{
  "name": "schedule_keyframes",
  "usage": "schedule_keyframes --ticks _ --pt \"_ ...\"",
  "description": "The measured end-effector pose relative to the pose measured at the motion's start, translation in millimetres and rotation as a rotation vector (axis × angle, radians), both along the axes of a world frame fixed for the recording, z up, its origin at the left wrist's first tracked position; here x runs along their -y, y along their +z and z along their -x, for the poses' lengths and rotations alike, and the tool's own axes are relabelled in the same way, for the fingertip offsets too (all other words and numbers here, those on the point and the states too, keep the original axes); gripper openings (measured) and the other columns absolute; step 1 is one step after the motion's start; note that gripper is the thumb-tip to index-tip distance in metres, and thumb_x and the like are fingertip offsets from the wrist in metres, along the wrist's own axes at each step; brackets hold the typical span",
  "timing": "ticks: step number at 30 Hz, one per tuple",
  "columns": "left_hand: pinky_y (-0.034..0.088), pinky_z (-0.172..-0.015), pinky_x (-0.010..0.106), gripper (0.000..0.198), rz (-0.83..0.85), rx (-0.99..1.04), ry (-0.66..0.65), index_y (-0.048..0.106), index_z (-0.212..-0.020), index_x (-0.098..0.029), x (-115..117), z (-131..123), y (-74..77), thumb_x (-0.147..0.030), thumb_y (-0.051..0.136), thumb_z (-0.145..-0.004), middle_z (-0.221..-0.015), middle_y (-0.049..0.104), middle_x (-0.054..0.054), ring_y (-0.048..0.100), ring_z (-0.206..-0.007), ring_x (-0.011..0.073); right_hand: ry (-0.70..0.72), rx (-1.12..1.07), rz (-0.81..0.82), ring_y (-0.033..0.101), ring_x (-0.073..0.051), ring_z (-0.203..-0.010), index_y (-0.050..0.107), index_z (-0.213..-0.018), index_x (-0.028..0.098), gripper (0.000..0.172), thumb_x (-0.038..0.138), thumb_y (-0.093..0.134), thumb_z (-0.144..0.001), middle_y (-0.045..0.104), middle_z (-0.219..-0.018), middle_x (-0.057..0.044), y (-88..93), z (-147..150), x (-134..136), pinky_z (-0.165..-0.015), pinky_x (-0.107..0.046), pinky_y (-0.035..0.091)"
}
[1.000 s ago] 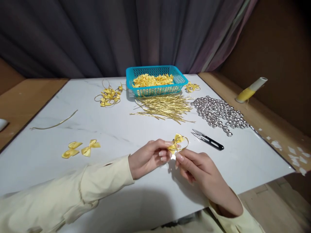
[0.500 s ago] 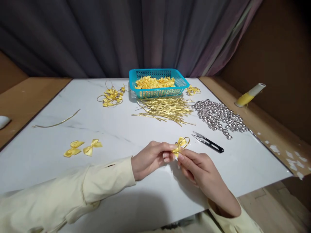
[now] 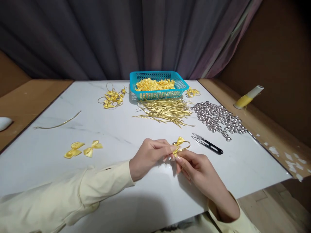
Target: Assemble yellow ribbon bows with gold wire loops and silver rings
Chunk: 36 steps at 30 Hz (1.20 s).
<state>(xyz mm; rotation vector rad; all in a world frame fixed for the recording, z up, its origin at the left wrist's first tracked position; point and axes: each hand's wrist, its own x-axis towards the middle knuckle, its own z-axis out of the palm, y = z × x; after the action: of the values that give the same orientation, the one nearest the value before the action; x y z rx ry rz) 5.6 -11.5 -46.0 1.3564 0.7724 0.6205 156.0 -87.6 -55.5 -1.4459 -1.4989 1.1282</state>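
Observation:
A yellow ribbon bow (image 3: 180, 141) with a looped gold cord (image 3: 187, 146) and a silver bead is held above the near part of the table. My left hand (image 3: 151, 155) pinches the bow from the left between thumb and fingers. From the right, the fingertips of my right hand (image 3: 199, 169) close on its lower edge, near the cord. Exactly what those right fingertips grip is partly hidden. Two loose yellow bows (image 3: 92, 148) lie to the left of my hands. Black-handled thread snips (image 3: 208, 144) rest to the right.
A blue basket (image 3: 159, 94) of yellow bows stands at the back, with gold cords (image 3: 167, 110) before it. Silver beads (image 3: 217, 117) spread to the right. Finished-looking bows (image 3: 113, 98) lie back left, a single cord (image 3: 60, 124) farther left. A thread cone (image 3: 249, 97) is at right.
The bow has turned between my fingers, and its gold loop now points more to the right. My left hand has shifted slightly, with its fingers curled further behind the bow.

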Motion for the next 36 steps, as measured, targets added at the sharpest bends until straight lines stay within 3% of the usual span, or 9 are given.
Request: schedule_keyframes --ticks 8,14,19,22,24,28,32,36 --pt "0.032 -0.054 0.023 0.031 -0.041 -0.036 -0.037 0.061 -0.048 -0.013 1.5 0.8 0.3 -0.027 0.059 -0.076 -0.058 0.052 0.001 0.044 -0.054 0.0104 -0.078 0.041 -0.129 0.044 -0.009 -0.046 0.052 -0.061 0.016 0.029 0.026 0.044 -0.086 0.050 -0.051 0.002 3.3 2.3 -0.4 -0.049 -0.021 0.034" --pt "0.036 -0.058 0.023 0.022 -0.190 -0.085 -0.002 0.070 -0.059 -0.014 -2.3 1.0 1.8 -0.024 0.060 -0.076 -0.062 0.056 0.003 0.049 -0.060 0.0120 -0.142 0.074 -0.139 0.054 -0.013 -0.052 0.062 -0.079 0.016 0.019 0.029 0.049 -0.084 0.063 -0.059 -0.002 -2.2 2.5 -0.3 -0.052 -0.023 0.042" --pt "0.036 -0.055 0.023 0.020 -0.260 -0.161 0.054 0.069 -0.059 -0.013 -1.0 0.6 -0.1 -0.023 0.061 -0.074 -0.063 0.057 0.004 0.049 -0.058 0.0127 -0.408 0.237 -0.385 0.053 -0.012 -0.052 0.059 -0.088 0.018 0.012 0.026 0.052 -0.083 0.065 -0.078 -0.006 10.0 -6.9 14.4 -0.048 -0.022 0.040" --pt "0.035 -0.054 0.023 0.021 -0.282 -0.178 0.035 0.067 -0.056 -0.013 0.8 0.4 0.1 -0.022 0.060 -0.074 -0.062 0.056 0.004 0.048 -0.057 0.0123 -0.249 0.429 -0.508 0.053 -0.012 -0.057 0.055 -0.087 0.018 0.010 0.024 0.047 -0.086 0.061 -0.076 -0.005 19.9 -18.1 10.6 -0.051 -0.023 0.038" --pt "0.035 -0.053 0.023 0.021 -0.306 -0.177 0.027 0.066 -0.056 -0.013 0.8 0.6 0.8 -0.021 0.059 -0.074 -0.060 0.055 0.004 0.047 -0.055 0.0119 -0.059 0.586 -0.455 0.050 -0.012 -0.052 0.051 -0.084 0.019 0.014 0.027 0.041 -0.089 0.057 -0.066 -0.002 23.5 -24.3 0.2 -0.050 -0.023 0.035" --pt "0.036 -0.055 0.023 0.018 -0.409 -0.177 0.015 0.067 -0.059 -0.013 -2.0 1.8 1.3 -0.018 0.057 -0.074 -0.061 0.056 0.004 0.048 -0.056 0.0122 0.176 0.787 -0.337 0.046 -0.012 -0.047 0.045 -0.078 0.020 0.025 0.032 0.029 -0.093 0.055 -0.062 0.000 24.5 -27.7 -23.8 -0.047 -0.023 0.028" --pt "0.038 -0.058 0.023 0.019 -0.530 -0.200 0.006 0.067 -0.064 -0.012 -4.3 3.5 0.5 -0.016 0.054 -0.076 -0.062 0.057 0.004 0.049 -0.058 0.0120 0.265 0.919 -0.353 0.039 -0.012 -0.042 0.041 -0.072 0.020 0.030 0.033 0.024 -0.094 0.045 -0.052 0.002 25.0 -24.3 -36.2 -0.046 -0.024 0.022" --pt "0.039 -0.058 0.022 0.018 -0.546 -0.203 0.021 0.066 -0.061 -0.013 -4.2 3.9 0.6 -0.015 0.054 -0.074 -0.061 0.057 0.002 0.049 -0.058 0.0112 0.309 0.868 -0.347 0.034 -0.010 -0.044 0.040 -0.069 0.020 0.027 0.031 0.029 -0.092 0.039 -0.051 0.003 26.2 -22.2 -42.6 -0.047 -0.024 0.021"
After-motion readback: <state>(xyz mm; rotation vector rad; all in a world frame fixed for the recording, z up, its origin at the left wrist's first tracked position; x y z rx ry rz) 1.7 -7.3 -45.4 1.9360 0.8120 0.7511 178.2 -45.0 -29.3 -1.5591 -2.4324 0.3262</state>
